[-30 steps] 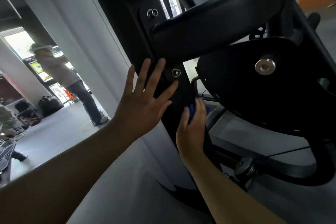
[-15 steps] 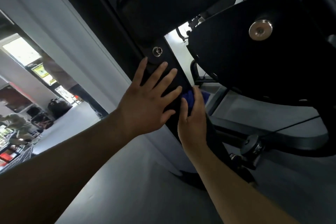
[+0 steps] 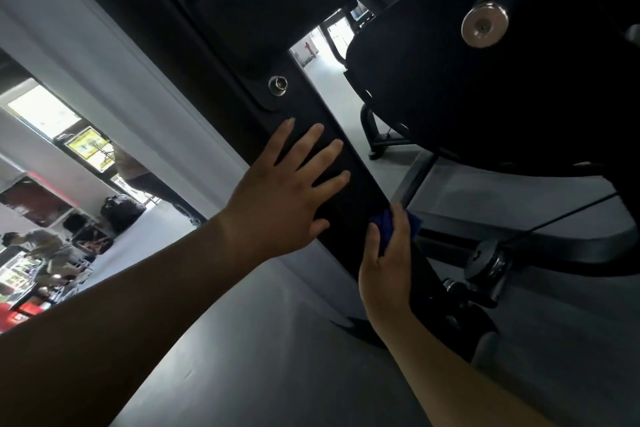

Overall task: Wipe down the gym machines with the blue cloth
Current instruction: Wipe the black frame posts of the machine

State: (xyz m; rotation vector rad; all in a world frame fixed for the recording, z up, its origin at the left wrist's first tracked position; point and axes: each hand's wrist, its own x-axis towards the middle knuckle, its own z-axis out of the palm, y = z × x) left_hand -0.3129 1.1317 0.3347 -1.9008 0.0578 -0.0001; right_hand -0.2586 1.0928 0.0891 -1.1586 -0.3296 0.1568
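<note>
Grey gym floor (image 3: 277,357) spread beneath a black slanted steel machine upright (image 3: 367,191). My left hand (image 3: 277,198) lay flat on its face below a silver bolt (image 3: 278,85), fingers straight and spread. Lower down, my right hand (image 3: 384,270) gripped the crumpled blue cloth (image 3: 383,228) against the upright's right edge. The cloth was bunched between thumb and curled fingers, one corner poking past them.

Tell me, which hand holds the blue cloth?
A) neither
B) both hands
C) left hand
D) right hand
D: the right hand holds the blue cloth against the black post, while the left hand lies flat on the post, fingers straight, holding nothing.
</note>
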